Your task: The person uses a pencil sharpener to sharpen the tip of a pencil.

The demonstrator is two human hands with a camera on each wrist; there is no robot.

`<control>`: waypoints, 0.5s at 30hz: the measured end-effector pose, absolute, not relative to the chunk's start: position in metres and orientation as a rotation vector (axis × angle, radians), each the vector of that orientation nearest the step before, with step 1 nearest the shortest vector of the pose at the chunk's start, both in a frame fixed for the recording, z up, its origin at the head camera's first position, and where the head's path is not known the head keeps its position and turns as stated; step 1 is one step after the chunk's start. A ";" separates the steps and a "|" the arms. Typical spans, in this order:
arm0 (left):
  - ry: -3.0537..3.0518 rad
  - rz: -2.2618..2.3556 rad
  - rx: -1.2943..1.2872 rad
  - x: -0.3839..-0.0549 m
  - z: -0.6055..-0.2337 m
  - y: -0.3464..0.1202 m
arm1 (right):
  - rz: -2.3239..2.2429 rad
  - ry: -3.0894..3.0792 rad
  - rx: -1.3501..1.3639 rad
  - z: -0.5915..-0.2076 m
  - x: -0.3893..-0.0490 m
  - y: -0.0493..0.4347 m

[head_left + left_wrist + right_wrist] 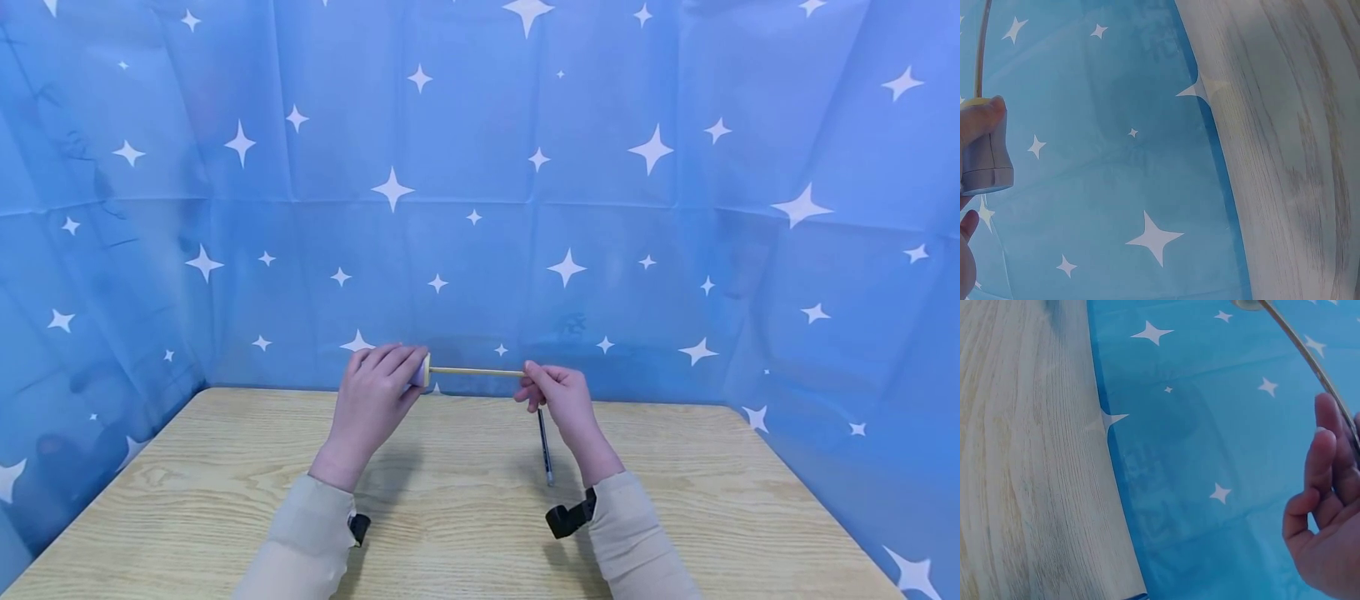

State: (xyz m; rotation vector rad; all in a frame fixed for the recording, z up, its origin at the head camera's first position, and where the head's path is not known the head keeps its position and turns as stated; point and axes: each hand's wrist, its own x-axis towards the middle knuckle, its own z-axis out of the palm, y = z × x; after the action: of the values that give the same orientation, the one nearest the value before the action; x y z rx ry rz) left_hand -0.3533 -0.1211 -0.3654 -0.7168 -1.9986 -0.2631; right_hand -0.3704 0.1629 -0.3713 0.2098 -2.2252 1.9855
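Yellow pencil (477,372), pinched in the grip of the right hand (562,400), meets a pale cylinder (988,153) clasped by the left hand (377,396).

A slim yellow stick (477,372) bars the gap between the left hand (377,387) and right hand (564,398), running from a pale cylinder (420,377) in the left's grip to the right's pinching fingers. On its near side, the wooden table (457,517) offers a passage between the forearms, narrowed by a dark pencil (545,450) near the right wrist and by black cameras (568,518) jutting inward from both sleeves. Wider lanes of wood open outside each forearm, while a star-print curtain (480,125) walls off the back and both sides.
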 end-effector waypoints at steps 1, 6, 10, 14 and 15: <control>-1.997 -0.263 -0.718 -0.353 -0.365 -0.121 | 1.993 -2.224 0.199 -0.371 -0.370 0.163; -2.000 -0.251 -0.721 -0.353 -0.365 -0.121 | 2.011 -2.224 0.174 -0.370 -0.369 0.162; -2.012 -0.239 -0.720 -0.352 -0.365 -0.122 | 2.002 -2.251 0.177 -0.371 -0.370 0.163; -2.032 -0.232 -0.710 -0.352 -0.364 -0.125 | 1.959 -2.324 0.237 -0.372 -0.372 0.164; -2.037 -0.230 -0.708 -0.352 -0.364 -0.125 | 1.949 -2.339 0.252 -0.372 -0.373 0.165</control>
State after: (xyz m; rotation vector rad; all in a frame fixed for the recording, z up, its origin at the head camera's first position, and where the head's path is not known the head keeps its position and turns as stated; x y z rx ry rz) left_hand -0.3516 -0.1252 -0.3636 -0.7079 -2.0369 -0.2301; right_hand -0.3730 0.1652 -0.3725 0.2523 -2.3386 1.9494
